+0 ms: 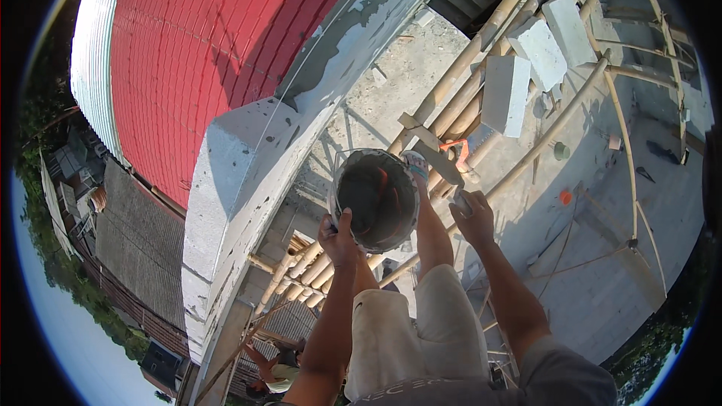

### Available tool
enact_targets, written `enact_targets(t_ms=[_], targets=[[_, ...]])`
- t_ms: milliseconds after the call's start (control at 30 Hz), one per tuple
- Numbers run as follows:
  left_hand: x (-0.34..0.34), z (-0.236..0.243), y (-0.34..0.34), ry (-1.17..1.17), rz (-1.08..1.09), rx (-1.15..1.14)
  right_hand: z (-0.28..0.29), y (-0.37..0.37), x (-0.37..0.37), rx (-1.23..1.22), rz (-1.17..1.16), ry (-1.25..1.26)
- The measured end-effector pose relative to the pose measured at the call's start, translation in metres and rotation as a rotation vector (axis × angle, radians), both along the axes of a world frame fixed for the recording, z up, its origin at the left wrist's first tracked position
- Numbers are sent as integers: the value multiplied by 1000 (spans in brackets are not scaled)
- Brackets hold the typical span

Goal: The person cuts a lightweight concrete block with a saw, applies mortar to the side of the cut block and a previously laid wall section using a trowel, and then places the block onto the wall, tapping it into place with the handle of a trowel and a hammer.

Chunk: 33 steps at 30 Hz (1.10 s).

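My left hand (336,240) grips the near rim of a grey bucket (374,199) with dark grey inside and some orange streaks. My right hand (474,219) is closed on something small and greyish that I cannot make out clearly, just below the end of a flat greyish board (436,158). My foot (416,167) is beside the bucket, over bamboo poles. An orange-handled item (459,150) lies just beyond the board.
Bamboo scaffold poles (556,135) run around me, carrying pale blocks (504,96) at upper right. A block wall (226,165) edges a red roof (195,45) on the left. Another person (274,372) is below at lower left. Small containers (565,196) sit on the lower floor.
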State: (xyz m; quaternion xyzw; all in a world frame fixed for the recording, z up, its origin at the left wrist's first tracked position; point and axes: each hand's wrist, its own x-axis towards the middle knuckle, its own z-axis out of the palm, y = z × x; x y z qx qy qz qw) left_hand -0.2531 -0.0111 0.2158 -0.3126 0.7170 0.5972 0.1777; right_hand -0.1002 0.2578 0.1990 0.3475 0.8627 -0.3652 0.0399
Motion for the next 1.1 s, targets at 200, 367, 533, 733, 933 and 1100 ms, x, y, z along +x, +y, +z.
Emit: enact_targets(t_ms=[200,367,533,733,933,1100], targets=[[-30,25,43,76,-296,-114,67,7,-6,52,191,-1],[-45,36,64,117,-352,-50,70,-13,-50,64,213,-409],[-38,42,79,203,-508,-121,63,-27,-91,40,234,-574],[-49,43,66,328,-599,5,60,-46,-105,-314,201,-488],[-67,38,77,299,-452,129,37,-31,-82,-634,202,-135],[-80,30,71,156,-45,281,59,4,-79,-752,44,-179]])
